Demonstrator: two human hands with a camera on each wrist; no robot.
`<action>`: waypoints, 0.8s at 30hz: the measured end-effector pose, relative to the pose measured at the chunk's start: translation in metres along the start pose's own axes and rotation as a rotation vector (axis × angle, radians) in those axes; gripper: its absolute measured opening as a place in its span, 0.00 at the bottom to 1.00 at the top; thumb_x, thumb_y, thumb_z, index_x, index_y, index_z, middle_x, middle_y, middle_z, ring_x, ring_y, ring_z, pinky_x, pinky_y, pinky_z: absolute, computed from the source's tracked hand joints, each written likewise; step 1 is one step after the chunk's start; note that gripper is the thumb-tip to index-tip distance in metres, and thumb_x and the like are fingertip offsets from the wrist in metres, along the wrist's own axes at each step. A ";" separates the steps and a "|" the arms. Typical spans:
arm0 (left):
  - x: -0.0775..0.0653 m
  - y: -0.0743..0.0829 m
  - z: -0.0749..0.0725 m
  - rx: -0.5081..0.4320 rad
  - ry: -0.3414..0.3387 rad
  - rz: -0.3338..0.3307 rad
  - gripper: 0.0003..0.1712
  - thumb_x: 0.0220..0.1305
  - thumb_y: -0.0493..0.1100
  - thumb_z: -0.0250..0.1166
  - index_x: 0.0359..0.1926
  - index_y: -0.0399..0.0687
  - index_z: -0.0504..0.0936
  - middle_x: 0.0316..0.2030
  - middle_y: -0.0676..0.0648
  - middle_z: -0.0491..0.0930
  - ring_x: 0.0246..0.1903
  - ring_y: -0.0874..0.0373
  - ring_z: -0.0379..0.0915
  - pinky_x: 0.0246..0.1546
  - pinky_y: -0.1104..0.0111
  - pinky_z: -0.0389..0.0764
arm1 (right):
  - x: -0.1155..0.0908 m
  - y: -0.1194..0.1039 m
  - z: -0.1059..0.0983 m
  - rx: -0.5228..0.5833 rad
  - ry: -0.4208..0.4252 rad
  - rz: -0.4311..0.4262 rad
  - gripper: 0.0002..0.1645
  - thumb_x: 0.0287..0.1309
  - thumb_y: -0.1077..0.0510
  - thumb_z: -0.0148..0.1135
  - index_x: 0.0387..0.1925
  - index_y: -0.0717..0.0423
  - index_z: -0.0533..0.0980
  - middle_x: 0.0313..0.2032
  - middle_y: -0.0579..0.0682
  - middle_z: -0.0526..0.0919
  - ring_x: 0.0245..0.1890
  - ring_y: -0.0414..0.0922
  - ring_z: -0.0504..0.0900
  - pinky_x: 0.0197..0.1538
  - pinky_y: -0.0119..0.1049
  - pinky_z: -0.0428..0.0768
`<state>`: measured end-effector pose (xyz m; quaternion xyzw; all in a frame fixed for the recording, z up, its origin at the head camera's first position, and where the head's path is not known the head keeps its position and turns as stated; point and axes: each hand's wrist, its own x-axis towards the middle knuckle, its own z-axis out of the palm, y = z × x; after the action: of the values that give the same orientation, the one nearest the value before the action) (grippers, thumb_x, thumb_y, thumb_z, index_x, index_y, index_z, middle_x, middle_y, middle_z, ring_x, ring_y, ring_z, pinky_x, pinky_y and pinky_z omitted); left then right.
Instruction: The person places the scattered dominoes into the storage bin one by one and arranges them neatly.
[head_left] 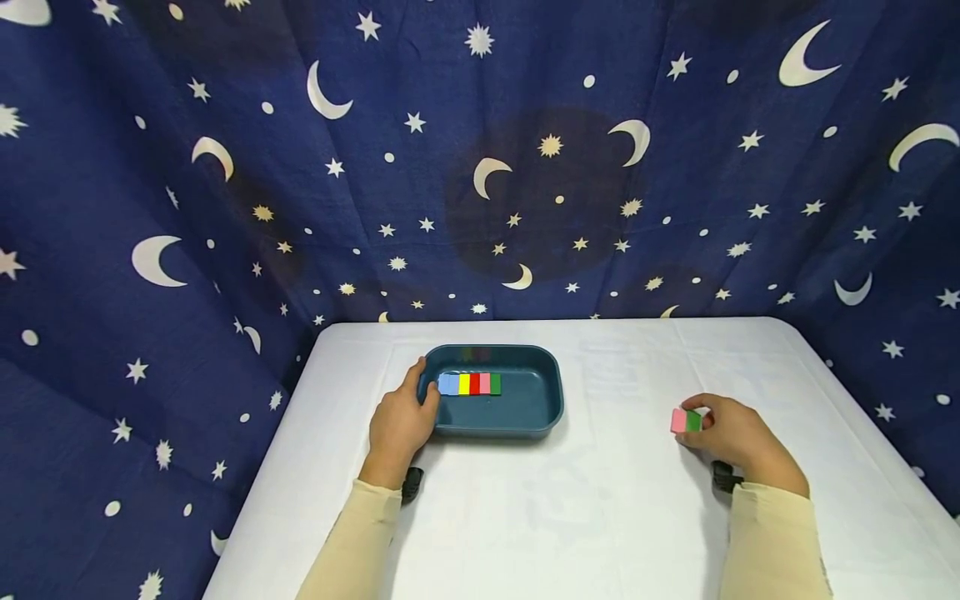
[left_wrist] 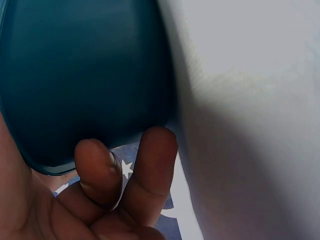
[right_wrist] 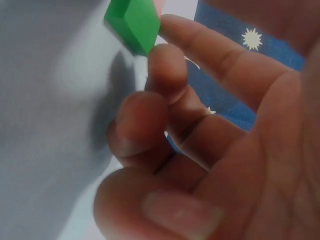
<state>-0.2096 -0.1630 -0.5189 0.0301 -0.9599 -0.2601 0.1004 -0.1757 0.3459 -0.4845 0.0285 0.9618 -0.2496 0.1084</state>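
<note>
A dark teal rectangular dish (head_left: 525,432) sits on the white table. Inside it, toward the left, lies a row of small coloured blocks (head_left: 475,384): light blue, yellow, red, pink and green from left to right. My left hand (head_left: 401,425) grips the dish's left end, thumb at the rim; the left wrist view shows fingertips (left_wrist: 157,150) against the dish's outer wall. Well to the right of the dish, my right hand (head_left: 731,432) pinches a pink block (head_left: 678,421) and a green block (head_left: 693,422) side by side. The right wrist view shows mostly the green one.
The white tablecloth (head_left: 585,508) covers the table. Behind and to the sides hangs a dark blue curtain (head_left: 435,183) with moons and stars. Black bands (head_left: 412,485) show at both wrists, below light sleeves.
</note>
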 end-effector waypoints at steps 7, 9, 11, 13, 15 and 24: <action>0.000 0.000 0.000 0.006 0.003 -0.001 0.34 0.77 0.62 0.53 0.79 0.62 0.69 0.23 0.41 0.82 0.16 0.51 0.73 0.16 0.57 0.73 | 0.000 0.003 0.000 0.015 0.004 -0.003 0.38 0.54 0.49 0.81 0.61 0.63 0.77 0.33 0.52 0.72 0.32 0.50 0.71 0.31 0.43 0.68; 0.000 0.000 -0.001 0.007 0.007 0.000 0.34 0.77 0.61 0.54 0.79 0.62 0.69 0.24 0.39 0.83 0.17 0.50 0.74 0.16 0.56 0.73 | 0.000 0.002 0.001 0.009 0.008 -0.010 0.37 0.54 0.49 0.80 0.60 0.63 0.78 0.32 0.52 0.72 0.31 0.50 0.71 0.31 0.43 0.68; 0.000 0.000 -0.001 0.007 0.011 0.004 0.34 0.77 0.61 0.54 0.79 0.62 0.69 0.25 0.39 0.83 0.17 0.50 0.74 0.17 0.56 0.73 | 0.000 0.001 0.002 0.002 0.011 -0.013 0.35 0.55 0.49 0.80 0.59 0.63 0.79 0.32 0.51 0.72 0.31 0.49 0.71 0.31 0.43 0.68; 0.000 0.001 -0.001 0.002 0.015 0.009 0.33 0.77 0.61 0.55 0.78 0.61 0.70 0.25 0.39 0.83 0.17 0.50 0.75 0.17 0.56 0.73 | 0.000 0.001 0.003 -0.003 0.014 -0.013 0.34 0.55 0.49 0.80 0.58 0.63 0.79 0.31 0.51 0.72 0.31 0.50 0.71 0.31 0.43 0.67; 0.000 0.001 -0.002 -0.003 0.018 0.014 0.33 0.77 0.60 0.55 0.78 0.61 0.70 0.23 0.40 0.82 0.17 0.50 0.74 0.16 0.56 0.73 | 0.001 0.000 0.003 -0.006 0.013 -0.008 0.33 0.56 0.49 0.79 0.58 0.62 0.79 0.32 0.51 0.72 0.32 0.50 0.71 0.32 0.43 0.67; 0.000 0.001 -0.002 -0.004 0.019 0.016 0.33 0.77 0.59 0.56 0.79 0.60 0.70 0.20 0.42 0.80 0.15 0.51 0.73 0.16 0.57 0.72 | 0.003 -0.004 0.002 -0.021 0.001 0.001 0.33 0.57 0.48 0.79 0.57 0.63 0.79 0.32 0.52 0.73 0.34 0.52 0.73 0.34 0.44 0.68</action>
<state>-0.2090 -0.1627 -0.5165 0.0245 -0.9586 -0.2611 0.1114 -0.1788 0.3416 -0.4853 0.0280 0.9644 -0.2396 0.1084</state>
